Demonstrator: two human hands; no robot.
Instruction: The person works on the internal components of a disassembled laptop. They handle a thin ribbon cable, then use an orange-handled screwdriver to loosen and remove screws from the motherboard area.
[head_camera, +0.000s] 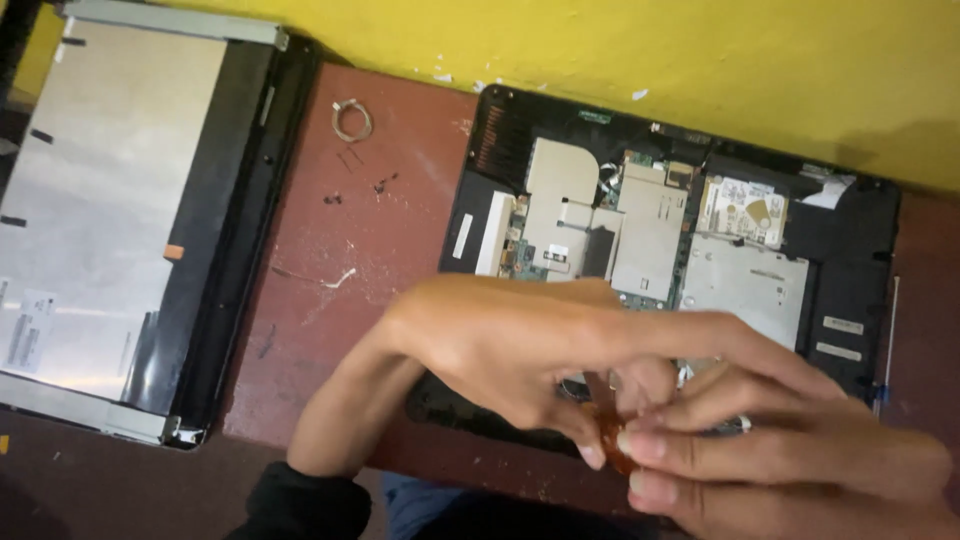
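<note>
An opened laptop base (850, 260) lies on the reddish-brown table, its metal shields, circuit board and drive bay exposed. Both my hands meet over its front edge. My left hand (500, 345) reaches across from the left and pinches a small orange-brown object (612, 440), seemingly a tool handle. My right hand (790, 450) closes on the same object from the right, fingers curled around it. What the object touches beneath is hidden by my fingers.
A detached laptop screen panel (110, 200) in its black frame lies at the left. A small wire coil (351, 120) and a few loose screws (333, 198) sit on the table (340, 300) between the two. A yellow wall (600, 40) runs behind. A thin rod (890, 340) lies at the right.
</note>
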